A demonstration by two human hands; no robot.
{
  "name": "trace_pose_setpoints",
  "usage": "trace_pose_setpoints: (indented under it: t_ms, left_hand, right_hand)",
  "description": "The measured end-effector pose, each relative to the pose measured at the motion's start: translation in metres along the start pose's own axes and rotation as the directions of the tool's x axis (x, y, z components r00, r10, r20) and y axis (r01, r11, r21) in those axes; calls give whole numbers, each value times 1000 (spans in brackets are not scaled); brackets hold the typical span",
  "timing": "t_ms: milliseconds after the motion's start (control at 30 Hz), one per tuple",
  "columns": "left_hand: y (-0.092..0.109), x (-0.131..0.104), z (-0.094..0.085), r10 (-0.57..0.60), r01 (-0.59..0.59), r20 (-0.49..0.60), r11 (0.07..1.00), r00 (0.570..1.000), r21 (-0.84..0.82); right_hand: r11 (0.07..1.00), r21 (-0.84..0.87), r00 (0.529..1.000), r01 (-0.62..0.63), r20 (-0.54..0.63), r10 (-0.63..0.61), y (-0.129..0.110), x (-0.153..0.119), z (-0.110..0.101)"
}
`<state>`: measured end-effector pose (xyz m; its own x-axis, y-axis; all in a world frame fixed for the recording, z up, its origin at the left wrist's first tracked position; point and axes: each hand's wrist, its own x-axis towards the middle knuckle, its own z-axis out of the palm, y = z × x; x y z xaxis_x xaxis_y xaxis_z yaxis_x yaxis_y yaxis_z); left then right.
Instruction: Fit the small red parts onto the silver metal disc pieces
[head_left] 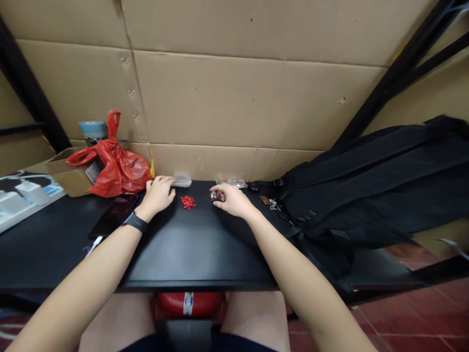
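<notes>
My right hand is closed round a small round, shiny container with something red showing in it, just above the black table. Its exact kind is too small to make out. To its left, a little heap of red clip-like pieces lies on the tabletop. My left hand, with a dark watch on the wrist, rests palm down at the heap's left, fingers loosely bent and apart, holding nothing. Right by its fingertips sits a clear plastic piece against the cardboard wall.
A red plastic bag, a cardboard box and a dark phone are at left, beside a white power strip. A black backpack fills the right side. Clear packaging and small metal rings lie behind and right of my right hand.
</notes>
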<state>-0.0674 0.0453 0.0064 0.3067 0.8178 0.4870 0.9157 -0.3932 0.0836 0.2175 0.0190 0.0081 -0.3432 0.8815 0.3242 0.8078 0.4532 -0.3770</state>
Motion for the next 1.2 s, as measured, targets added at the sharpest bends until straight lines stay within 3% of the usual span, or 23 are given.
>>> trace_pose_setpoints:
  t_ms: [133,233,333,500,633,767,900,1067,1200]
  left_hand:
    - [16,-2,-20,80,-105,-191,986,978,-126]
    - [38,-9,-23,110,-165,-212,950,971,-265]
    - [65,-19,-20,285,-307,-118,908,951,-284]
    - [94,-32,-9,513,-445,107,815,852,-372]
    - [94,-35,-2,543,-420,247,808,802,-413]
    - [89,-39,-2,492,-387,319,857,810,-340]
    - [87,-42,-4,455,-368,372,886,809,-283]
    - [86,-42,-4,479,-389,409,876,777,-287]
    - [85,-42,-5,476,-384,415,877,775,-290]
  right_hand:
    - [1000,21,999,9,-54,-7,1,0,-6]
    - [996,87,993,11,-119,0,0,-1,-13]
    - [988,152,989,3,-148,20,0,-2,-21]
    - [986,168,991,-21,-127,43,0,-6,-34]
    - [989,145,999,5,-43,1,-2,-10,-43]
    - [993,110,986,50,154,-67,-7,-16,-51]
    - [999,24,946,45,321,-50,-14,-21,-55]
    - [984,-177,918,8,391,63,-21,-25,-51]
    - [968,-250,934,-4,344,93,-21,-24,-37]
